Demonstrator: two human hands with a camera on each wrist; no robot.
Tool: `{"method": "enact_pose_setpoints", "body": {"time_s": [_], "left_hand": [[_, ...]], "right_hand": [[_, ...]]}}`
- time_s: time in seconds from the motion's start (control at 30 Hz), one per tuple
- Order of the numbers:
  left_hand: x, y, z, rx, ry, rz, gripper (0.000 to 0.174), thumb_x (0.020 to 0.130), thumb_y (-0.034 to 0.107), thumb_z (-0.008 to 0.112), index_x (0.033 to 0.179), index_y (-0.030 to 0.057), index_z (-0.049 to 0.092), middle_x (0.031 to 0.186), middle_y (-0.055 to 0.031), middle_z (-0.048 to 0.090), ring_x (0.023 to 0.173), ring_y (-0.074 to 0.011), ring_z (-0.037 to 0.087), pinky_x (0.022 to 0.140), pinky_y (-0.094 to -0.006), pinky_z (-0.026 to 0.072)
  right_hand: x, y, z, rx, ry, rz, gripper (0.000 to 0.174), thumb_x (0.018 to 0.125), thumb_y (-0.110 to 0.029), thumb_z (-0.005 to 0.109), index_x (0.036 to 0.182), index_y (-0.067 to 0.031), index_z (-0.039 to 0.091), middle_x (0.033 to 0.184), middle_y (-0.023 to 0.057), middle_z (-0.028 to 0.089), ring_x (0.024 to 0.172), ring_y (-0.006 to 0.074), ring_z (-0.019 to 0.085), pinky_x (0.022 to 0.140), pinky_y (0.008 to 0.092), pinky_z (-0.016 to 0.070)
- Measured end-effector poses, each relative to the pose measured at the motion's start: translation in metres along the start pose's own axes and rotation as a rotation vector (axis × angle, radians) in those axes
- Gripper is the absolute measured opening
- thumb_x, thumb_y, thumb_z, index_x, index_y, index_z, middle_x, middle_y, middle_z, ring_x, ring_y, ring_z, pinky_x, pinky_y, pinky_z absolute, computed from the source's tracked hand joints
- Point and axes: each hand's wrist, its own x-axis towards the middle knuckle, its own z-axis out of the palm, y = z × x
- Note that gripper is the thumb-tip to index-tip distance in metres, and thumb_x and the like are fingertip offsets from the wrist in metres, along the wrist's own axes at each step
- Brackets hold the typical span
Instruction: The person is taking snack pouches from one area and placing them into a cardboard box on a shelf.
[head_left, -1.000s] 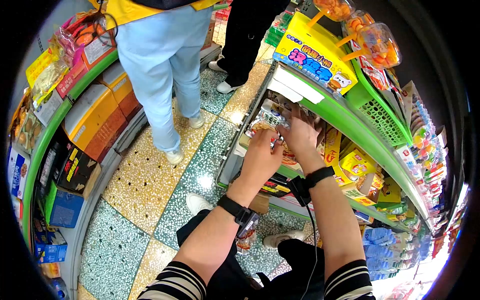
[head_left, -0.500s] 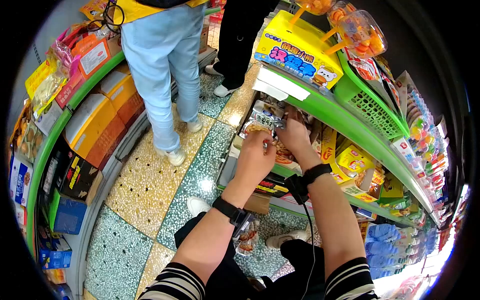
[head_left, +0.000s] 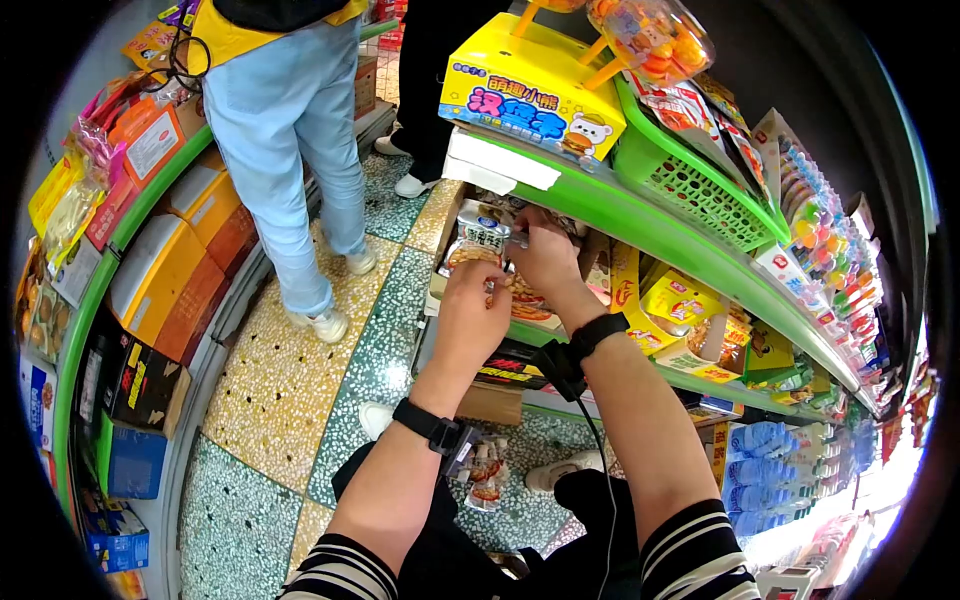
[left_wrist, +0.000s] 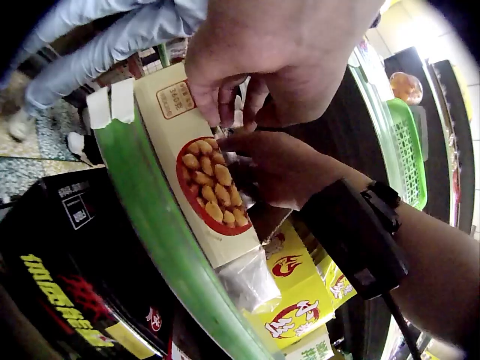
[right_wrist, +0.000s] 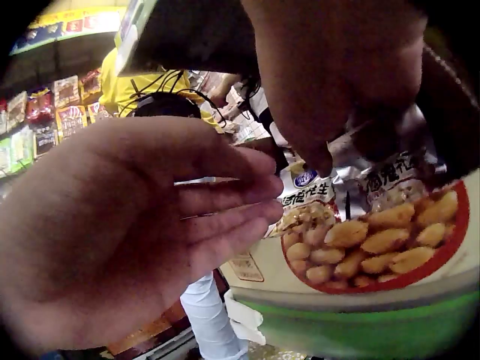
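My right hand (head_left: 543,252) reaches into an open carton (left_wrist: 196,161) printed with a red ring of fried snacks, on the lower green shelf. Its fingers (right_wrist: 352,139) pinch a silver snack packet (right_wrist: 379,180) at the carton's top. More of these packets (head_left: 480,238) stand upright in the carton's left end. My left hand (head_left: 472,312) is just in front of the carton. Its fingers (right_wrist: 225,214) are held out straight towards the packets and hold nothing.
A person in light blue jeans (head_left: 290,150) stands in the aisle to the left, another in black trousers behind. Above the carton are a yellow display box (head_left: 525,95) and a green basket (head_left: 690,185). Black boxes (head_left: 512,368) sit below. Stocked shelves (head_left: 150,250) line the left.
Both hands have stayed at the carton of packets. The head view has swung, so the shelf and hands sit further left and higher in the picture.
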Motion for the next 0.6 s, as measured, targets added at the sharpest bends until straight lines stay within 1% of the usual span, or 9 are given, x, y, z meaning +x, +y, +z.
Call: {"method": "enact_pose_setpoints", "body": {"time_s": [0.07,0.17,0.27,0.3,0.4,0.43,0.5,0.53,0.6], "left_hand": [[-0.001,-0.001,-0.001,0.000,-0.005,-0.008,0.010,0.078,0.001,0.060,0.088,-0.0004,0.059,0.089,-0.0172,0.060,0.086,-0.0344,0.058,0.076,-0.0409,0.0472],[0.000,0.001,-0.002,0.006,-0.018,-0.009,0.010,0.079,0.001,0.059,0.089,-0.0007,0.059,0.089,-0.0174,0.060,0.087,-0.0340,0.058,0.077,-0.0405,0.0473],[-0.001,0.000,0.000,0.005,-0.029,-0.023,0.010,0.079,0.001,0.059,0.089,-0.0009,0.059,0.089,-0.0176,0.060,0.086,-0.0339,0.058,0.077,-0.0403,0.0472],[0.000,0.000,-0.002,0.006,-0.029,-0.033,0.010,0.079,0.001,0.059,0.089,-0.0011,0.059,0.089,-0.0177,0.060,0.086,-0.0340,0.058,0.076,-0.0403,0.0472],[0.000,0.002,-0.003,-0.010,-0.036,-0.047,0.010,0.079,0.001,0.059,0.089,-0.0011,0.059,0.089,-0.0179,0.060,0.086,-0.0341,0.058,0.076,-0.0405,0.0472],[0.000,0.002,-0.003,-0.012,-0.031,-0.032,0.010,0.079,0.001,0.059,0.089,-0.0010,0.059,0.089,-0.0182,0.059,0.086,-0.0343,0.058,0.076,-0.0406,0.0471],[0.000,0.002,-0.004,0.031,-0.054,-0.032,0.011,0.081,0.000,0.057,0.092,-0.0007,0.059,0.095,-0.0168,0.059,0.088,-0.0303,0.061,0.078,-0.0358,0.0516],[0.000,0.002,-0.005,0.052,-0.066,-0.033,0.012,0.082,0.000,0.056,0.094,-0.0006,0.059,0.098,-0.0162,0.059,0.088,-0.0284,0.063,0.079,-0.0334,0.0538],[0.000,0.003,-0.005,0.056,-0.075,-0.057,0.013,0.082,0.000,0.056,0.094,-0.0010,0.059,0.099,-0.0164,0.059,0.089,-0.0284,0.063,0.080,-0.0333,0.0537]], "right_hand": [[0.005,0.013,0.008,0.006,0.047,-0.047,0.039,0.076,-0.024,0.066,0.109,-0.0089,0.051,0.105,0.0141,0.062,0.100,0.0356,0.059,0.083,0.0461,0.0456],[0.008,0.022,0.012,0.059,0.055,-0.057,0.037,0.078,-0.021,0.063,0.112,-0.0093,0.052,0.101,0.0143,0.063,0.097,0.0353,0.060,0.083,0.0442,0.0466],[0.015,0.021,0.018,-0.005,0.052,0.005,0.036,0.079,-0.019,0.061,0.113,-0.0093,0.053,0.102,0.0140,0.064,0.098,0.0354,0.059,0.084,0.0443,0.0468],[0.013,0.017,0.018,-0.046,0.063,0.038,0.034,0.080,-0.018,0.060,0.112,-0.0098,0.054,0.102,0.0142,0.064,0.099,0.0352,0.059,0.084,0.0441,0.0471],[0.013,0.009,0.016,-0.071,0.039,0.089,0.031,0.080,-0.016,0.059,0.111,-0.0109,0.055,0.104,0.0142,0.064,0.099,0.0353,0.059,0.084,0.0438,0.0473],[0.011,0.010,0.017,-0.062,0.058,0.052,0.030,0.081,-0.016,0.059,0.110,-0.0111,0.056,0.104,0.0144,0.064,0.099,0.0355,0.059,0.084,0.0439,0.0473],[0.008,0.015,0.016,-0.047,0.094,-0.025,0.028,0.081,-0.015,0.059,0.109,-0.0115,0.056,0.104,0.0148,0.064,0.099,0.0359,0.059,0.085,0.0440,0.0473],[0.009,0.015,0.015,-0.037,0.081,-0.015,0.027,0.082,-0.014,0.058,0.109,-0.0112,0.057,0.104,0.0150,0.064,0.099,0.0362,0.059,0.085,0.0442,0.0473],[0.009,0.016,0.012,-0.019,0.056,0.008,0.026,0.082,-0.014,0.058,0.109,-0.0108,0.057,0.105,0.0153,0.064,0.099,0.0367,0.059,0.085,0.0444,0.0472]]}}
